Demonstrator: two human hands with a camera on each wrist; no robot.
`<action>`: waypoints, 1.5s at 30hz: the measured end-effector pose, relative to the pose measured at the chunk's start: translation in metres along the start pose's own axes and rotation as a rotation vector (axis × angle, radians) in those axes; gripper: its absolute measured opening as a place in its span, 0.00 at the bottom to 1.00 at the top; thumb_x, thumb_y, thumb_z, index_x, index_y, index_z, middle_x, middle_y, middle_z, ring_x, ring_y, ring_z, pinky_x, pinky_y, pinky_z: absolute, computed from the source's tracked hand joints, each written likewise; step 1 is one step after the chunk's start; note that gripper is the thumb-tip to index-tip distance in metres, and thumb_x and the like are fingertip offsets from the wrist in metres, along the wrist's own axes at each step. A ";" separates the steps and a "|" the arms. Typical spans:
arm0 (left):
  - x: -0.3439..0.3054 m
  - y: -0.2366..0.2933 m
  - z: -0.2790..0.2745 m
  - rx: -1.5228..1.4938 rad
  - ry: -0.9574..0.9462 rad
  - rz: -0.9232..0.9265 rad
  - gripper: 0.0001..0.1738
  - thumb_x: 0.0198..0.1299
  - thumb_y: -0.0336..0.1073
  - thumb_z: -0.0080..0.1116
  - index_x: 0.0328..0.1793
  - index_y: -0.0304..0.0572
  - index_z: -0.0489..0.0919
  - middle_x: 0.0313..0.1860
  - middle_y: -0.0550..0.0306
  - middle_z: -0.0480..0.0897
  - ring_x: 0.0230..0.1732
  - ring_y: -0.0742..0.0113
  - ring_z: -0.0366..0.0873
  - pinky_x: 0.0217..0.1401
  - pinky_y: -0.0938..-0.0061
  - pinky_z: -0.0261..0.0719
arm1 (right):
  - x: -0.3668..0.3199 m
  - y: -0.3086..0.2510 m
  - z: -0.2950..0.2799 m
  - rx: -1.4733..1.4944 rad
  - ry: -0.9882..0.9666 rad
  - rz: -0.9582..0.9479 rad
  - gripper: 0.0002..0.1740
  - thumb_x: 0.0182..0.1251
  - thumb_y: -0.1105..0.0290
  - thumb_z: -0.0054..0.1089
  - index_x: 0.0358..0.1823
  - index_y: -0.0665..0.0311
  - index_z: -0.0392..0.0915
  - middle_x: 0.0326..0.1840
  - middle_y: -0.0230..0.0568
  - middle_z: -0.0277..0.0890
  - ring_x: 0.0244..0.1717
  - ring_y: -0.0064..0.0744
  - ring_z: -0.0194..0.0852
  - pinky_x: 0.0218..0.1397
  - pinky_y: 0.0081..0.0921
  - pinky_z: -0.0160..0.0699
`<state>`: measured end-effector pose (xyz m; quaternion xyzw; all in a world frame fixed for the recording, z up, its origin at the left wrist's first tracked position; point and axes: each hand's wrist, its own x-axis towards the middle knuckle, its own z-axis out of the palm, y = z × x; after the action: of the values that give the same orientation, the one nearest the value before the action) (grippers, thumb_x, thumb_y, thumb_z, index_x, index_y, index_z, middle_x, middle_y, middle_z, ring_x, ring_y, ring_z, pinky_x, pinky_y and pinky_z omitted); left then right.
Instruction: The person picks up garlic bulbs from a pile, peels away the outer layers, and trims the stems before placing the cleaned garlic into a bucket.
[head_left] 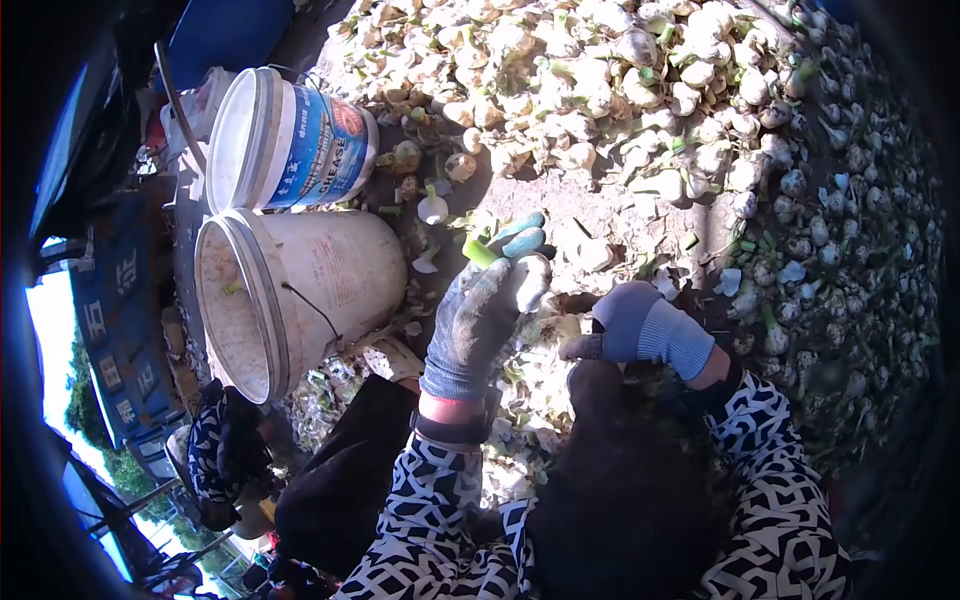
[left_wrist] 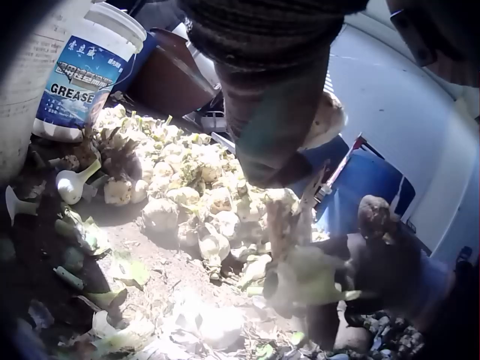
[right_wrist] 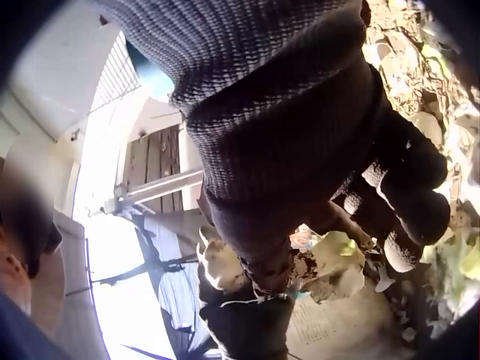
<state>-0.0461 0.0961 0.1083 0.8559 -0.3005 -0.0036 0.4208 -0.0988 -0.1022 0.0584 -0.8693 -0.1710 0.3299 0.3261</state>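
In the head view my gloved left hand [head_left: 470,325] grips a garlic bulb [head_left: 531,284] with a short green stem stub [head_left: 480,252] poking out past the fingers. The same bulb [left_wrist: 326,121] partly shows behind the left hand in the left wrist view. To its right is my gloved right hand [head_left: 640,325], fingers curled. Seen from the right wrist, a pale yellow-green piece of garlic skin [right_wrist: 341,262] lies between the thumb and bent fingers [right_wrist: 409,217] of that hand. The skin piece [left_wrist: 307,277] looks blurred in the left wrist view.
A white bucket with a blue grease label [head_left: 330,140] and a plain white bucket [head_left: 345,265] lie open toward the left. A big heap of garlic [head_left: 640,90] spreads ahead, with more stemmed garlic [head_left: 850,240] on the right. Another person [head_left: 225,450] sits at lower left.
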 end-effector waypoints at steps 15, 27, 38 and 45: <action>-0.007 0.012 0.002 -0.569 0.049 -0.543 0.19 0.68 0.43 0.48 0.50 0.33 0.78 0.40 0.54 0.81 0.39 0.66 0.77 0.44 0.74 0.73 | -0.002 -0.047 -0.033 1.025 0.132 0.072 0.15 0.69 0.60 0.57 0.30 0.64 0.79 0.13 0.29 0.71 0.15 0.13 0.66 0.18 0.17 0.64; 0.003 0.026 -0.003 -0.532 0.016 -0.640 0.17 0.69 0.39 0.45 0.53 0.35 0.78 0.39 0.48 0.77 0.36 0.57 0.76 0.42 0.70 0.74 | -0.002 -0.043 -0.012 0.610 0.567 -0.165 0.21 0.57 0.51 0.68 0.27 0.62 0.73 0.21 0.45 0.75 0.22 0.43 0.77 0.28 0.33 0.76; -0.003 0.016 -0.008 -0.308 0.052 -0.440 0.20 0.67 0.44 0.50 0.43 0.32 0.81 0.33 0.55 0.81 0.34 0.68 0.76 0.39 0.74 0.74 | 0.009 -0.024 -0.006 0.680 0.573 -0.181 0.08 0.62 0.67 0.61 0.29 0.63 0.76 0.17 0.44 0.73 0.18 0.28 0.72 0.27 0.28 0.73; 0.001 0.013 -0.009 -0.286 0.006 -0.415 0.25 0.70 0.49 0.43 0.47 0.31 0.81 0.38 0.53 0.83 0.34 0.71 0.76 0.40 0.75 0.75 | 0.000 -0.018 0.014 0.960 0.582 -0.109 0.18 0.59 0.61 0.68 0.41 0.67 0.77 0.31 0.41 0.82 0.32 0.21 0.81 0.37 0.22 0.80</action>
<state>-0.0490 0.0961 0.1235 0.8311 -0.1134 -0.1296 0.5288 -0.1101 -0.0830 0.0625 -0.6685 0.0504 0.1000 0.7352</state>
